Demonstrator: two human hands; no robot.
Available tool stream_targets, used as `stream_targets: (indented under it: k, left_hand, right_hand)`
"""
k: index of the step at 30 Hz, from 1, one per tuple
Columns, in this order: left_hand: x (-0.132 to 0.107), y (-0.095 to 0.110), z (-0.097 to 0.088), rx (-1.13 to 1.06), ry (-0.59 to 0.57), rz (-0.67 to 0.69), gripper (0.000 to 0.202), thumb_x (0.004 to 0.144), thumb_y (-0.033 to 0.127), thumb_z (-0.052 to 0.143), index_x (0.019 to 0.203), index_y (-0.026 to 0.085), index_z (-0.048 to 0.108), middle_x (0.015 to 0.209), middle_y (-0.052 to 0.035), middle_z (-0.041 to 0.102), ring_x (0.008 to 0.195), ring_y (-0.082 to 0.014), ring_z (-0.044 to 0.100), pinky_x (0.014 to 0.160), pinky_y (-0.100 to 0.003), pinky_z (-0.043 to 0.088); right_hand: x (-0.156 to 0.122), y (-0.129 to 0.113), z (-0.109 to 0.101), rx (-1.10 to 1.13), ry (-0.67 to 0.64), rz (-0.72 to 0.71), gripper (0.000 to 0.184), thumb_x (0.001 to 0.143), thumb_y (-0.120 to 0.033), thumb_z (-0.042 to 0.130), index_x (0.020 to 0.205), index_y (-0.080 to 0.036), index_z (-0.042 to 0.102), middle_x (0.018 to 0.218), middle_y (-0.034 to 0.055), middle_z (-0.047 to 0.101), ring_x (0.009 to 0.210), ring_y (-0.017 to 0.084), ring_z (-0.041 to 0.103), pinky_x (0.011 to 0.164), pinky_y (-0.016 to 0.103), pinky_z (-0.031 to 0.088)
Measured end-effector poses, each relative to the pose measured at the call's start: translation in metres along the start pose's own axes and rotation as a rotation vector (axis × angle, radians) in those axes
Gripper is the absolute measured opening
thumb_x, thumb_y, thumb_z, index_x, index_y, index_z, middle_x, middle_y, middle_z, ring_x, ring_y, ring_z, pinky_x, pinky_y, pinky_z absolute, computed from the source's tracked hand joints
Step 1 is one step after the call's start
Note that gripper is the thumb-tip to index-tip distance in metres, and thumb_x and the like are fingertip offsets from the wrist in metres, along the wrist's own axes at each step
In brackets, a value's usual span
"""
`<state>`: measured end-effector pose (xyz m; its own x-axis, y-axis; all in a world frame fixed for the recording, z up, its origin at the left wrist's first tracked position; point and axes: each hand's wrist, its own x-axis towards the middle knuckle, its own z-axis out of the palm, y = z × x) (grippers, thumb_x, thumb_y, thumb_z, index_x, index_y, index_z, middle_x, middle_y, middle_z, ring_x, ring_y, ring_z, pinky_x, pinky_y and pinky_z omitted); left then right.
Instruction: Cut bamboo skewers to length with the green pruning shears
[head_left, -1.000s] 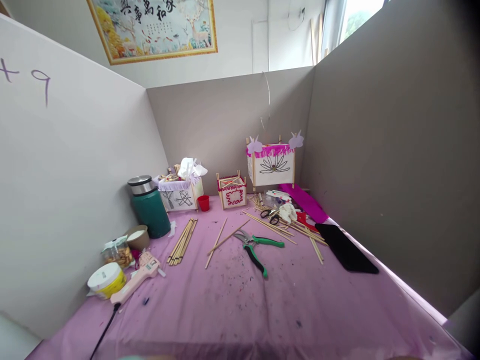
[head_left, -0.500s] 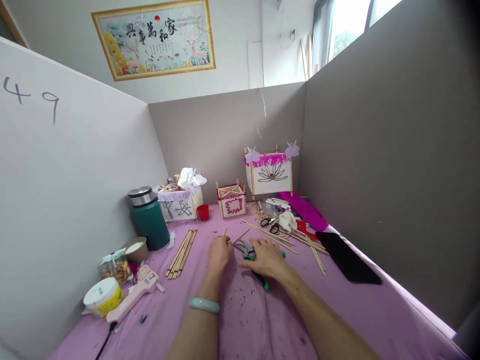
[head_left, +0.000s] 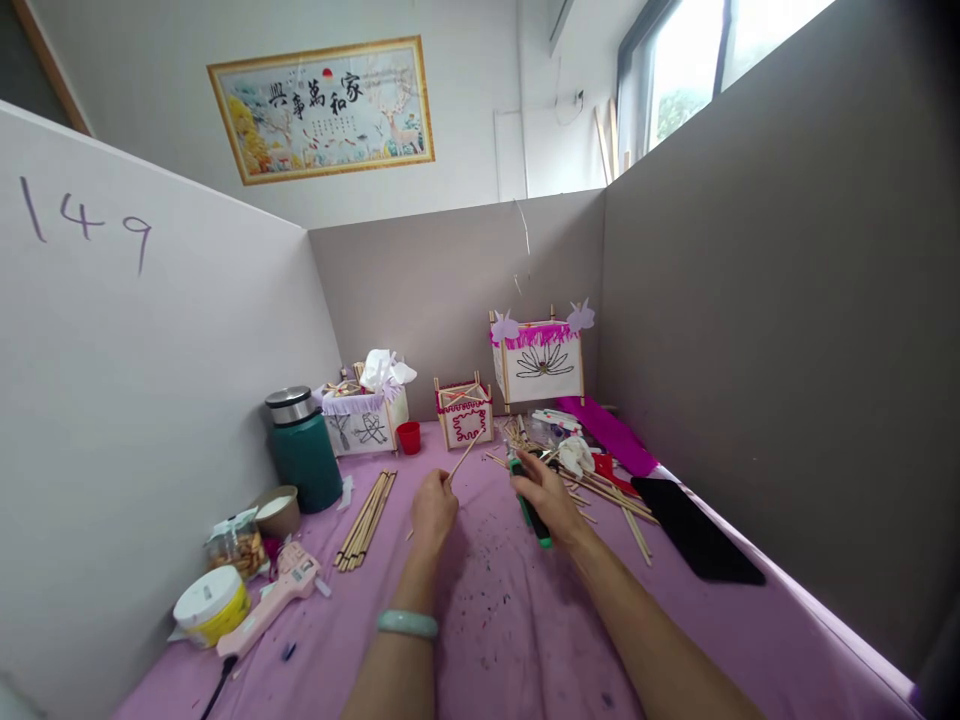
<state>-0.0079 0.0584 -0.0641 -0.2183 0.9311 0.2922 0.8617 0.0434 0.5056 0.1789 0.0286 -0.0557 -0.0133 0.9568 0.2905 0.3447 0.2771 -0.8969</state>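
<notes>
My left hand (head_left: 433, 512) is closed around a thin wooden stick (head_left: 466, 454), which slants up and to the right from the fingers. In my right hand (head_left: 553, 502) is a pair of cutting pliers with green-and-black handles (head_left: 531, 508); the fingers partly cover it and its jaws point away from me. A bundle of wooden sticks (head_left: 367, 520) lies on the cloth left of my left hand. More loose sticks (head_left: 611, 492) and black-handled scissors (head_left: 550, 459) lie beyond and to the right of my right hand.
At the back stand a small red-trimmed box lantern (head_left: 465, 418), a larger lantern with a flower outline (head_left: 544, 368), and a red cup (head_left: 409, 437). Leftward are a green bottle (head_left: 306, 455) and a pink glue gun (head_left: 274, 605). A black phone-like slab (head_left: 697, 530) lies right.
The pliers have been lifted off the cloth into my right hand, farther back. The left hand now raises a stick. The view has tilted slightly upward.
</notes>
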Motion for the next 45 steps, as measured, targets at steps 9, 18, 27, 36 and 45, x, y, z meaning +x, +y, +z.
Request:
stream_targets:
  k: [9, 18, 27, 36, 45]
  left_hand:
    - [-0.001, 0.002, -0.004, -0.258, 0.092, 0.096, 0.028, 0.088, 0.029, 0.049, 0.104, 0.018, 0.070, 0.097, -0.0091, 0.071, 0.088, -0.0176, 0.063, 0.077, -0.026, 0.042]
    - [-0.009, 0.010, -0.013, -0.306, 0.363, 0.255, 0.025, 0.087, 0.031, 0.052, 0.091, 0.019, 0.073, 0.079, -0.0043, 0.067, 0.067, -0.0123, 0.059, 0.067, -0.023, 0.041]
    - [-0.018, 0.018, -0.020, -0.164, 0.399, 0.323, 0.026, 0.088, 0.031, 0.050, 0.100, 0.025, 0.072, 0.073, -0.0015, 0.064, 0.062, -0.0110, 0.055, 0.062, -0.022, 0.035]
    - [-0.021, 0.020, -0.020, -0.117, 0.340, 0.346, 0.025, 0.089, 0.032, 0.050, 0.102, 0.026, 0.071, 0.083, -0.0017, 0.070, 0.066, -0.0117, 0.059, 0.062, -0.023, 0.035]
    - [-0.021, 0.020, -0.024, -0.087, 0.267, 0.310, 0.024, 0.089, 0.033, 0.050, 0.098, 0.027, 0.072, 0.094, -0.0021, 0.074, 0.079, -0.0153, 0.065, 0.068, -0.025, 0.038]
  right_hand:
    - [0.004, 0.000, 0.000, 0.519, -0.132, 0.346, 0.036, 0.058, -0.033, 0.058, 0.091, -0.019, 0.058, 0.089, 0.0051, 0.064, 0.084, 0.021, 0.062, 0.068, 0.029, 0.049]
    - [-0.007, -0.011, -0.002, 0.195, -0.245, 0.149, 0.017, 0.066, -0.032, 0.050, 0.075, -0.018, 0.053, 0.075, 0.0005, 0.056, 0.067, 0.015, 0.056, 0.053, 0.023, 0.038]
    - [-0.019, -0.027, 0.002, 0.047, -0.367, 0.137, 0.011, 0.069, -0.027, 0.049, 0.066, -0.017, 0.054, 0.060, -0.0016, 0.053, 0.056, 0.012, 0.050, 0.048, 0.021, 0.032]
    - [-0.015, -0.016, 0.002, 0.260, -0.403, 0.300, 0.018, 0.067, -0.028, 0.051, 0.075, -0.014, 0.061, 0.063, 0.0050, 0.063, 0.054, 0.015, 0.059, 0.045, 0.022, 0.043]
    - [-0.015, -0.019, 0.000, 0.335, -0.418, 0.330, 0.020, 0.066, -0.028, 0.054, 0.077, -0.013, 0.060, 0.082, 0.0092, 0.068, 0.060, 0.016, 0.063, 0.050, 0.024, 0.049]
